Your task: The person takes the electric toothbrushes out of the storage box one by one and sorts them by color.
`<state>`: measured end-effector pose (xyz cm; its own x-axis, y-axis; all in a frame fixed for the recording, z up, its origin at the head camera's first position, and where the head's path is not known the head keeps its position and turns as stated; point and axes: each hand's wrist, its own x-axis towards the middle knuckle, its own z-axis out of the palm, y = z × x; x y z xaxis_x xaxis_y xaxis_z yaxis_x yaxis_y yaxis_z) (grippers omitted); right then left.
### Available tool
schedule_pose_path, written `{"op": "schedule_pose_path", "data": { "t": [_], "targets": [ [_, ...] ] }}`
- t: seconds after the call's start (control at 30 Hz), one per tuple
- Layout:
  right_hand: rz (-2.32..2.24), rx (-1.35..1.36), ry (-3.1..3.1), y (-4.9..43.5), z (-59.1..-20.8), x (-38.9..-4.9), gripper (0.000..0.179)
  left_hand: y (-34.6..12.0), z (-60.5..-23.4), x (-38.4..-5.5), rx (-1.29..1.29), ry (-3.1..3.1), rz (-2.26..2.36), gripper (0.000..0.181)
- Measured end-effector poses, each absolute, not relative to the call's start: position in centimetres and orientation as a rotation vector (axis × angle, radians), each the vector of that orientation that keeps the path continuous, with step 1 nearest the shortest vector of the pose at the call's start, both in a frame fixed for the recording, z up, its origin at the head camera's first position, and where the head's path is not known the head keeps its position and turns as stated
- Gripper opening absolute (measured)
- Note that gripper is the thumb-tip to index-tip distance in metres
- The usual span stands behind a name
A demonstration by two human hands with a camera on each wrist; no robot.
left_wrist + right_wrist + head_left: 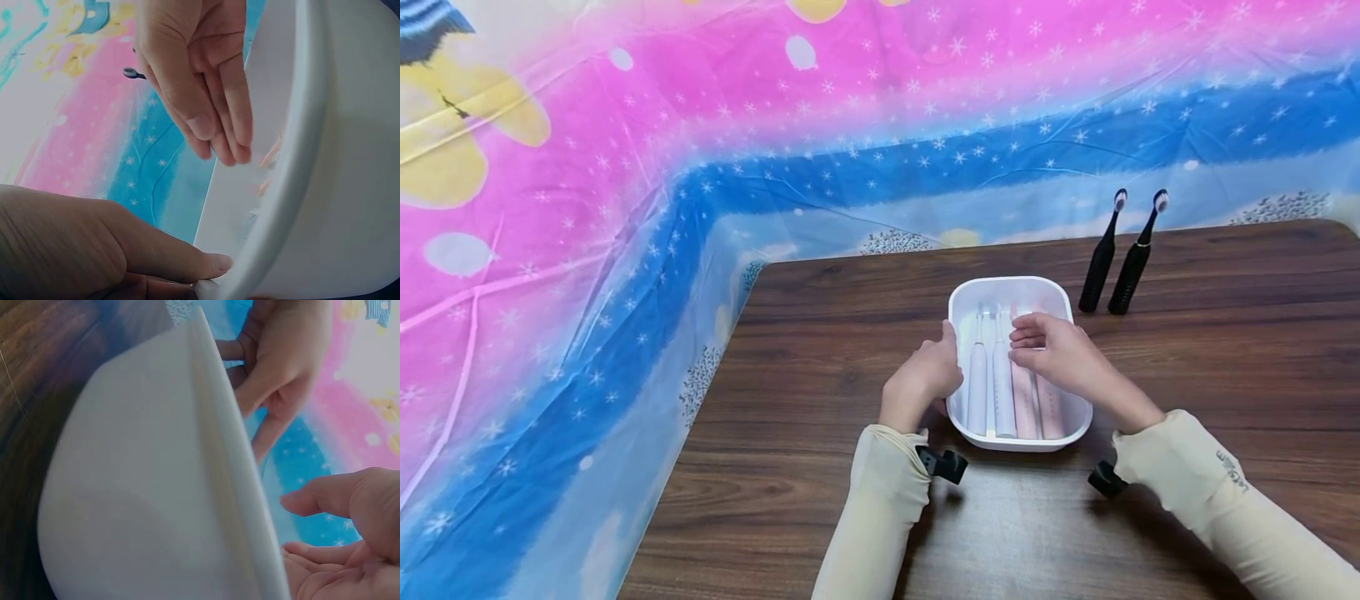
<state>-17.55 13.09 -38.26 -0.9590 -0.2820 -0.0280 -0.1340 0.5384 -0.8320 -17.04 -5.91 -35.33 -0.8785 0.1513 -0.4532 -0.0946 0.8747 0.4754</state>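
A white plastic tub [1013, 444] stands on the table, with two white electric toothbrushes [1003, 392] and two pink electric toothbrushes [1024, 402] lying side by side in it, heads toward the far end. My left hand [927, 373] grips the tub's left wall; in the left wrist view its thumb [215, 264] lies at the rim. Over the right part of the tub is my right hand [1052, 354], overlapping the pink brushes in the head view. Its thumb and fingers stand apart in the right wrist view, with nothing between them [350, 537].
Two black electric toothbrushes [1099, 262] [1133, 262] stand upright on the dark wood table [820, 350], just beyond the tub's right far corner. A pink and blue patterned cloth [880, 108] hangs behind the table and along its left side.
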Motion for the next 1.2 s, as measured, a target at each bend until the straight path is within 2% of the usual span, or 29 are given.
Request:
{"op": "schedule_pose_path", "data": {
  "t": [0.63, 1.2],
  "targets": [
    [-1.28, -0.422, 2.565, 10.0, -39.4, -16.9, 0.046, -6.0, -35.4, -17.0, 0.094, 2.604, 0.622, 0.071],
    [-1.058, -0.414, 2.683, 8.2, -38.4, -16.7, 0.045, -6.1, -35.4, -17.2, 0.127, 2.637, 0.561, 0.072]
  ]
}}
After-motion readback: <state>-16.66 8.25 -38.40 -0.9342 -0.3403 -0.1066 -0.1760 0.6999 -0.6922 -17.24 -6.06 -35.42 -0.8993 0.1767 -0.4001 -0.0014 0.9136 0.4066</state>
